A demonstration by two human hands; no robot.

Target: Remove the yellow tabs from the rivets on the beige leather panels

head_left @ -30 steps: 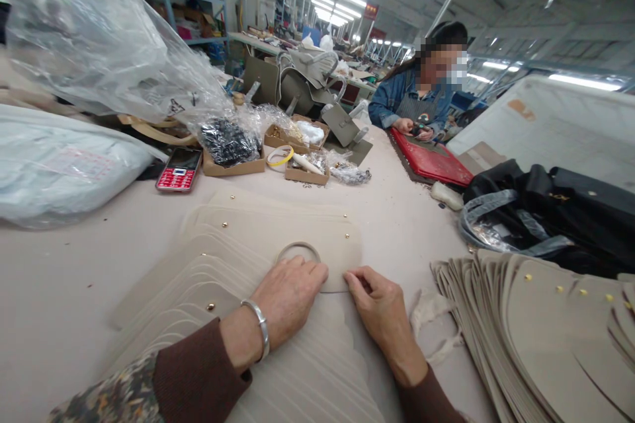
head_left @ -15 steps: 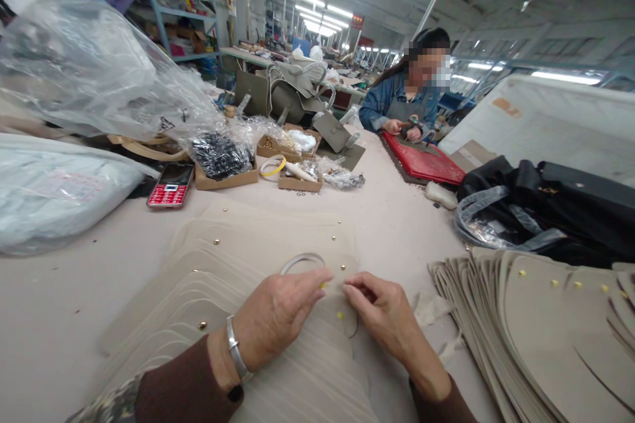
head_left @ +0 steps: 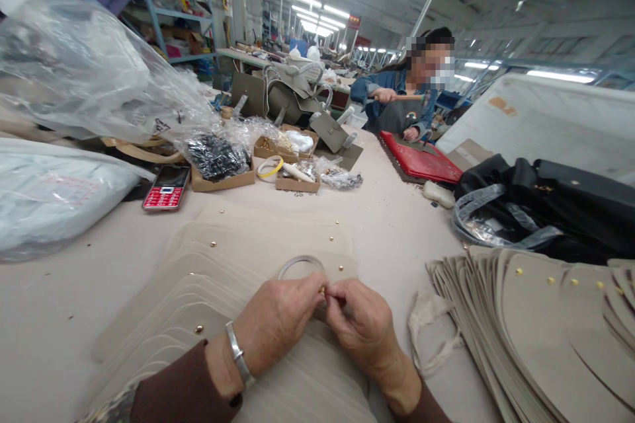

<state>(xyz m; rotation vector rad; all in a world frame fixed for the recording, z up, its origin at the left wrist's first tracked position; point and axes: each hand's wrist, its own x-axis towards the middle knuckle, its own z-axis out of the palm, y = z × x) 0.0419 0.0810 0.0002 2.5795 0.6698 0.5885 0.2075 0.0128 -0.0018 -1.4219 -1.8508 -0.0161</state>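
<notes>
My left hand [head_left: 280,317] and my right hand [head_left: 360,324] meet fingertip to fingertip over a fanned stack of beige leather panels [head_left: 233,264]. Both are closed in a pinch on a small gold stud [head_left: 323,291] at the edge of the top panel. A metal bangle circles my left wrist. A thin grey ring [head_left: 300,264] lies on the panel just beyond my fingers. Gold studs dot the panels' corners.
A second stack of beige panels [head_left: 540,324] lies at the right, black bags [head_left: 550,205] behind it. A red phone [head_left: 167,188], cardboard trays of hardware [head_left: 221,175] and plastic bags [head_left: 89,66] stand at the left. Across the table a person holds a hammer above a red mat [head_left: 421,162].
My two hands have come together over the panel's edge and now pinch a gold stud. The person across the table has raised a hammer.
</notes>
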